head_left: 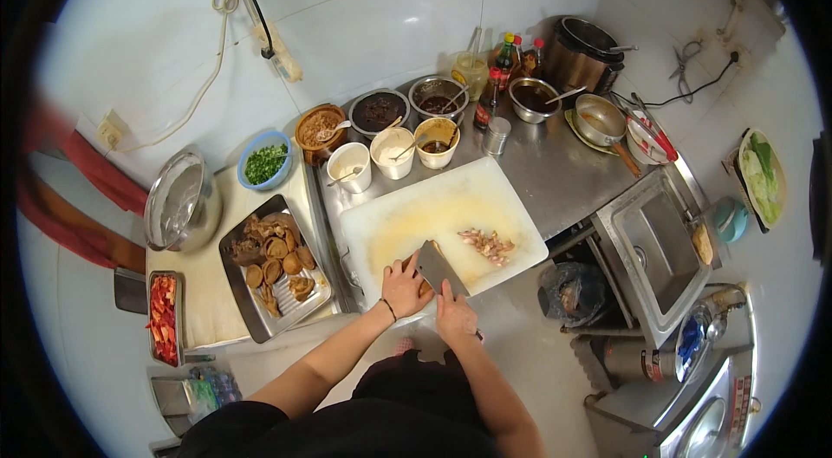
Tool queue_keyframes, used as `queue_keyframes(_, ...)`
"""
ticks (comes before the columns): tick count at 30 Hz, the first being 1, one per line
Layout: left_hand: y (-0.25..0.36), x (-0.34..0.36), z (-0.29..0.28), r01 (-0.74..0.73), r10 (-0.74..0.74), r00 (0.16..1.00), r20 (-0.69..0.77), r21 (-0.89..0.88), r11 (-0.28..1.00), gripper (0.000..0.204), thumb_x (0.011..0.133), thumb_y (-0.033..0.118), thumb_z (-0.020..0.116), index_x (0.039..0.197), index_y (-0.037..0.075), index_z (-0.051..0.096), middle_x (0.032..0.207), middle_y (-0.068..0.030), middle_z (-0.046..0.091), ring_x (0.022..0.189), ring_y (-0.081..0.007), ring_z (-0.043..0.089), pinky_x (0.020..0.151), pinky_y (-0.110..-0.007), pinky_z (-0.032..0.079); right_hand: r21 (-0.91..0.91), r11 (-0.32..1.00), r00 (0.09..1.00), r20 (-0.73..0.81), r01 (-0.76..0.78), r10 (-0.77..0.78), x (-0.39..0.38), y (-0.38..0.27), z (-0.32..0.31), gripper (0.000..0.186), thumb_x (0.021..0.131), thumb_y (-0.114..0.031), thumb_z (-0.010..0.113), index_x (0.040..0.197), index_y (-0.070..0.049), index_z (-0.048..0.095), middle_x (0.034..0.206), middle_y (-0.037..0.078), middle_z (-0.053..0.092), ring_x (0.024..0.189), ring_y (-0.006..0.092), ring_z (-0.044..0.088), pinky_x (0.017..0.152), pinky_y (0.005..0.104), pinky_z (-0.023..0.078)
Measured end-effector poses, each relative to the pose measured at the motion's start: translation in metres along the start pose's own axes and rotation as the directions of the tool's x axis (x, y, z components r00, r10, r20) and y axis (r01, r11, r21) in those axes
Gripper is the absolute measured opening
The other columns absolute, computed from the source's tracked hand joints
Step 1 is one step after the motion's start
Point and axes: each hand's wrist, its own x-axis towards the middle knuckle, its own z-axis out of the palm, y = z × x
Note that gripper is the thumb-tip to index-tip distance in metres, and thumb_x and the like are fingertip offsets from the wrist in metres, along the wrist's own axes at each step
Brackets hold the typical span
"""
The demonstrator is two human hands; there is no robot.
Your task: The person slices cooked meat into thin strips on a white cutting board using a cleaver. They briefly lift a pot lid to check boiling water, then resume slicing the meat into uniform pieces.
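At my far left are a tray [180, 328] of red peppers [163, 306] and a steel bowl [201, 220]. Next come a blue bowl [260, 187] of chopped greens [263, 164] and, nearer me, a steel tray [305, 305] of brown cooked food [276, 255]. Three tubs [394, 168] stand behind the white board [407, 215]. At the board's near edge, my left hand [403, 289] has its fingers bunched over a brown piece [425, 288], holding it just beside the cleaver [444, 271]. My right hand [456, 319] is closed around the cleaver's handle, its blade tilted over the board. To the right of the blade, apart from it, lies a loose heap of chopped bits [488, 246]. Beyond the board stand bottles [488, 107], then a pan [598, 116]; a sink [669, 237] is farther right.
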Motion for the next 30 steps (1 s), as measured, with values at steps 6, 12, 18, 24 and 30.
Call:
queue_keyframes(6,-0.008,0.003,0.004,-0.069,0.065,0.996,-0.056,-0.074,0.995,0.037,0.067,0.036,0.059,0.095,0.012,0.062,0.132,-0.0127,0.037,0.104,-0.0306,0.039,0.082,-0.043,0.032,-0.059,0.995,0.994,0.073,-0.079,0.083,0.001,-0.016,-0.002,0.047,0.093,-0.037,0.032,0.134,-0.015,0.030,0.094,0.022,0.056,0.078,0.0358,0.061,0.068,0.0443,0.049)
queue_keyframes(12,-0.012,0.003,0.003,-0.061,0.068,0.996,0.061,-0.114,0.992,0.040,0.069,0.036,0.057,0.100,0.012,0.061,0.134,-0.0135,0.034,0.107,-0.0323,0.035,0.082,-0.042,0.032,-0.020,0.990,0.989,0.042,-0.143,0.144,0.002,-0.023,0.008,0.045,0.092,-0.036,0.036,0.131,-0.014,0.034,0.093,0.025,0.056,0.079,0.0404,0.059,0.070,0.0474,0.048)
queue_keyframes(18,-0.015,0.003,0.004,-0.084,0.092,0.995,0.041,-0.167,0.982,0.036,0.069,0.036,0.058,0.094,0.011,0.062,0.127,-0.0135,0.040,0.107,-0.0329,0.035,0.081,-0.043,0.032,-0.049,0.983,0.980,0.085,-0.174,0.178,0.003,-0.027,0.004,0.046,0.092,-0.036,0.035,0.132,-0.013,0.032,0.093,0.026,0.056,0.081,0.0406,0.059,0.072,0.0474,0.047)
queue_keyframes(24,-0.016,0.000,0.014,-0.104,0.090,0.992,-0.088,-0.171,0.980,0.035,0.070,0.037,0.058,0.092,0.011,0.062,0.119,-0.0129,0.044,0.104,-0.0327,0.037,0.080,-0.045,0.032,-0.049,0.991,0.990,0.060,-0.127,0.130,0.017,-0.030,-0.002,0.046,0.092,-0.035,0.035,0.132,-0.012,0.032,0.091,0.026,0.057,0.081,0.0416,0.058,0.071,0.0483,0.047)
queue_keyframes(30,-0.014,0.007,0.010,-0.084,0.082,0.996,-0.022,-0.151,0.985,0.039,0.068,0.038,0.060,0.099,0.014,0.061,0.123,-0.0109,0.043,0.103,-0.0311,0.039,0.079,-0.044,0.032,-0.062,0.995,0.997,0.032,-0.075,0.077,0.030,-0.012,0.003,0.047,0.092,-0.036,0.035,0.132,-0.012,0.031,0.094,0.025,0.057,0.082,0.0412,0.058,0.072,0.0481,0.047)
